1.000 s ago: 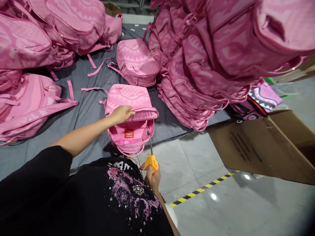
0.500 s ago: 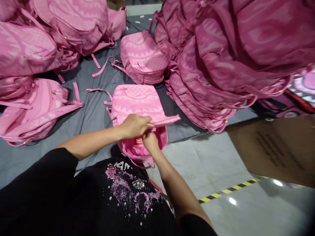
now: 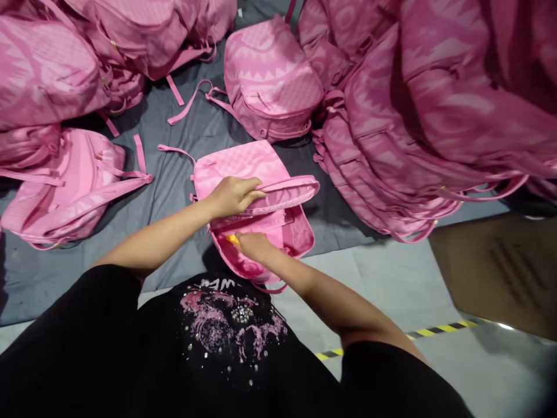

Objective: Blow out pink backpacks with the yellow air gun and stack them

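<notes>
At the near edge of the gray cloth, 1 open pink backpack is lying before me, its mouth facing my body and its near end seemingly overhanging the floor. My left hand is pinching the raised flap, thumb and fingers clamped on it. My right hand is resting inside, curling around 1 yellow thing; I'm not seeing the rest of it. If my left pinch is loosening, the flap could be dropping onto my right wrist and hiding the work. The lining, lying so close, could be catching on the yellow thing. A hard pull toward me could be dragging everything off the edge.

Counting, I'm finding 2 hands, 1 closed backpack just behind, 1 cardboard box and 1 striped tape line. The left heap is showing at least 4 backpacks, the right stack at least 4 too; overlapping is hiding exact numbers.
</notes>
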Demonstrator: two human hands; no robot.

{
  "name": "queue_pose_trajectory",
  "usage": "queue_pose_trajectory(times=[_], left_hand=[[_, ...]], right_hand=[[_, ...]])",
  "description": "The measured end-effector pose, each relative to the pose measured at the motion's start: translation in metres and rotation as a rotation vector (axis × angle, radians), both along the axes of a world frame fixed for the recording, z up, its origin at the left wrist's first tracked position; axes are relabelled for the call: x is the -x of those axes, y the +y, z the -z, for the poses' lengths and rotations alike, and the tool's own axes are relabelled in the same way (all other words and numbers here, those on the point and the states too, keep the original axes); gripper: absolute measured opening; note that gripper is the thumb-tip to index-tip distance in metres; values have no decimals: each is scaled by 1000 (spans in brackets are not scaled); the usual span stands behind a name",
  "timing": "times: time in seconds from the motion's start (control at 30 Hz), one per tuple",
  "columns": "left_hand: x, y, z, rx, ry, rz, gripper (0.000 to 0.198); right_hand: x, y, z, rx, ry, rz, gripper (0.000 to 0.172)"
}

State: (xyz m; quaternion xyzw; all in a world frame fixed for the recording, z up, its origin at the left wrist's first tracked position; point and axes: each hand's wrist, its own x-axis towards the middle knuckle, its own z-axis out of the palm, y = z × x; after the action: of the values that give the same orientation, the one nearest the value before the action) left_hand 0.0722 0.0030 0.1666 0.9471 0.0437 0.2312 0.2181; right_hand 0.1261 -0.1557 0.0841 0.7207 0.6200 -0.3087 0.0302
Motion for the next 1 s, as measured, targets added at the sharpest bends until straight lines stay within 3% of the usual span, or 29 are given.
queue_pose_trajectory(times=[0.13, 0.23, 0.33, 0.4, 0.5, 0.6, 0.73, 0.87, 0.93, 1.0], left_hand=[[13, 3, 7, 276, 69, -121, 30], [34, -6, 21, 552, 218, -109, 31], [49, -24, 33, 715, 221, -171, 37], [51, -34, 32, 696, 141, -248, 41], [50, -37, 25, 650, 65, -336, 40], [52, -30, 24, 653, -62, -492, 40], [54, -23, 36, 653, -229, -551, 45], [52, -28, 39, 627, -247, -507, 44], [51, -33, 37, 598, -194, -410, 42], [49, -38, 33, 556, -143, -311, 39]], right_hand=[[-6, -60, -11, 268, -67, -94, 33], [-30, -83, -30, 273, -166, 143, 45], [-63, -58, -39, 101, -383, 497, 50], [-85, -26, -34, 39, -442, 617, 42], [-111, 8, -18, 61, -430, 690, 34], [-116, -3, -6, 80, -443, 654, 36], [-95, -74, -10, 247, -259, 673, 23], [-93, -127, -27, 505, 166, 838, 36], [-103, -129, -29, 379, 359, 1028, 36], [-110, -115, -21, 87, 602, 1203, 36]])
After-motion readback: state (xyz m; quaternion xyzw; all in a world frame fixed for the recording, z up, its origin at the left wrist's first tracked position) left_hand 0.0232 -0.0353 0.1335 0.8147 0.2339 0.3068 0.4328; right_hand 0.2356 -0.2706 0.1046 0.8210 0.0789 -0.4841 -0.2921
